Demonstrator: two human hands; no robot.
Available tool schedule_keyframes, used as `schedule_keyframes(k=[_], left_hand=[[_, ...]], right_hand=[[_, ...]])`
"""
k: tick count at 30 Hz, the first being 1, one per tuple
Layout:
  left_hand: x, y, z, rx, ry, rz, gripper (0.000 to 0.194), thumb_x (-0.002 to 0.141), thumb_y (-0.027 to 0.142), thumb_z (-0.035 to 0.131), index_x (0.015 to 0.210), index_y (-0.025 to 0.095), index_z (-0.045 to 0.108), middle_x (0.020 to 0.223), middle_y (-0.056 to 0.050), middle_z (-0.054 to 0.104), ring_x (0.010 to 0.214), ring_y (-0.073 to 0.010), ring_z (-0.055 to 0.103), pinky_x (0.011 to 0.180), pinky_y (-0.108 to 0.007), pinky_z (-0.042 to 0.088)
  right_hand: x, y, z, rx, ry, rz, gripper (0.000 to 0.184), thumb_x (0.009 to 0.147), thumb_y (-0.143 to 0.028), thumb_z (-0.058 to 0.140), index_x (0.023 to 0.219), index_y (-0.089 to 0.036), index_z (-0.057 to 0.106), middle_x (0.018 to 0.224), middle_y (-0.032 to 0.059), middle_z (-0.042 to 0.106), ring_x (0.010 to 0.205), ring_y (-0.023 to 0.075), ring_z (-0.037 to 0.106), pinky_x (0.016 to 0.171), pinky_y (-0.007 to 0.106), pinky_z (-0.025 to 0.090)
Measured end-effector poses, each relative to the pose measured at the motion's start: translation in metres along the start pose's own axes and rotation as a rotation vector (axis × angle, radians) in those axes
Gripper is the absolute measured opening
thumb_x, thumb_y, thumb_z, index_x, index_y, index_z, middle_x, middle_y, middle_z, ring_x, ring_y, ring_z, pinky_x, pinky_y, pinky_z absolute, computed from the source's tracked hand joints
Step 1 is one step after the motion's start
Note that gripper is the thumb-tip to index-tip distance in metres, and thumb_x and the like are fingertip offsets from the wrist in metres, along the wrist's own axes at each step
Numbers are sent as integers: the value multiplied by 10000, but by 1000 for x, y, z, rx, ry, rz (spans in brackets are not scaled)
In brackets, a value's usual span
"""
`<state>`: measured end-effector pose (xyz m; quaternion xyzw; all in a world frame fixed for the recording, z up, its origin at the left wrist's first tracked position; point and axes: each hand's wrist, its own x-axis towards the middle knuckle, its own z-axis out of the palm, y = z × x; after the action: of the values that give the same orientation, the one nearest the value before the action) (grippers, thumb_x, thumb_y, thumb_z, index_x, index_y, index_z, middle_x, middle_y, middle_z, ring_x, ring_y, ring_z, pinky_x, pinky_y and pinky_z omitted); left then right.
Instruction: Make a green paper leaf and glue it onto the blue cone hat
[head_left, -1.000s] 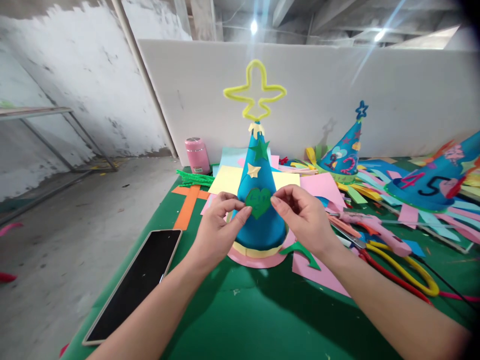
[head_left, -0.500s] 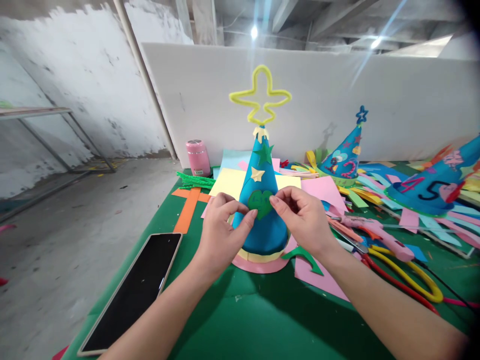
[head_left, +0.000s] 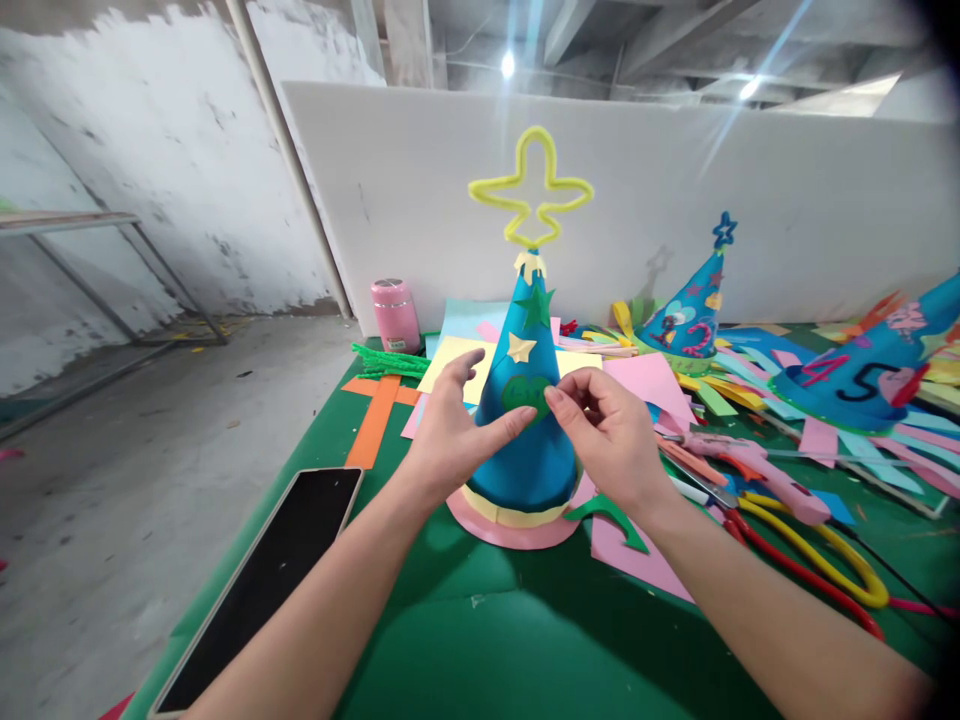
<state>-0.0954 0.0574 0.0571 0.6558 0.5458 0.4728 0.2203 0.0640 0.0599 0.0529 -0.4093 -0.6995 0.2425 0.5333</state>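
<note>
A blue cone party hat [head_left: 517, 460] stands on the table, tilted a little to the right, with a pink brim and a yellow band. A yellow pipe-cleaner shape [head_left: 551, 185] tops it. Down its front are a green star [head_left: 537, 306], a cream star [head_left: 521, 348] and a green heart [head_left: 523, 393] with faint writing. My left hand [head_left: 457, 430] has its fingers spread at the hat's left side, its thumb lying over the heart's lower part. My right hand [head_left: 606, 430] pinches the heart's right edge between thumb and forefinger.
A phone [head_left: 262, 580] lies at left. Right of the hat are a green curved cutout [head_left: 613, 520], a pink glue gun [head_left: 757, 470] and scissors [head_left: 817, 560]. Behind stand a pink bottle [head_left: 395, 315] and two decorated blue hats [head_left: 682, 320], among coloured paper strips.
My left fingers have let go of the heart's left edge and spread apart. The hat has tipped slightly, its top shifting right. My right hand stays at the heart's edge.
</note>
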Motion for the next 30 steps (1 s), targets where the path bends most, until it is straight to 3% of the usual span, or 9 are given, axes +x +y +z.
schedule_keyframes(k=[12, 16, 19, 23, 26, 30], left_hand=[[0, 0, 8, -150, -25, 83, 540, 708, 339, 666, 1184, 182, 465, 1217, -96, 542, 1122, -252, 488, 942, -434, 370], [1, -2, 9, -159, -28, 80, 548, 707, 331, 672, 1188, 174, 462, 1214, -94, 543, 1117, -244, 493, 938, -410, 380], [1, -3, 9, -178, -28, 74, 543, 708, 324, 672, 1185, 166, 465, 1205, -97, 548, 1101, -243, 504, 930, -401, 391], [1, -5, 8, -191, -35, 71, 539, 712, 339, 667, 1188, 187, 463, 1215, -96, 544, 1104, -259, 503, 919, -427, 395], [1, -6, 9, -190, -31, 83, 528, 718, 335, 660, 1189, 196, 465, 1222, -92, 539, 1125, -260, 486, 930, -431, 384], [1, -7, 10, -205, -30, 85, 520, 718, 319, 661, 1185, 192, 470, 1218, -92, 538, 1115, -251, 492, 912, -408, 399]], right_hand=[[-1, 2, 3, -31, 38, -42, 143, 838, -305, 509, 741, -201, 497, 639, -17, 489, 522, 105, 430, 461, 237, 359], [-1, 7, 4, -11, 118, -57, 122, 811, -301, 547, 813, -211, 465, 671, -27, 468, 540, 103, 436, 478, 233, 381], [1, 11, 4, 5, 193, -42, 273, 758, -318, 608, 953, -221, 442, 869, 19, 513, 691, 137, 503, 574, 266, 440], [6, 12, 4, 15, 95, -5, 573, 724, -384, 636, 1208, -242, 362, 1251, 101, 457, 1039, 229, 502, 809, 386, 445], [10, 11, 5, 33, 13, 10, 642, 718, -412, 639, 1262, -238, 347, 1261, 111, 481, 1121, 256, 479, 878, 432, 419], [13, 12, 7, 28, 11, 7, 619, 716, -409, 643, 1250, -231, 384, 1162, 108, 561, 1095, 264, 513, 876, 439, 425]])
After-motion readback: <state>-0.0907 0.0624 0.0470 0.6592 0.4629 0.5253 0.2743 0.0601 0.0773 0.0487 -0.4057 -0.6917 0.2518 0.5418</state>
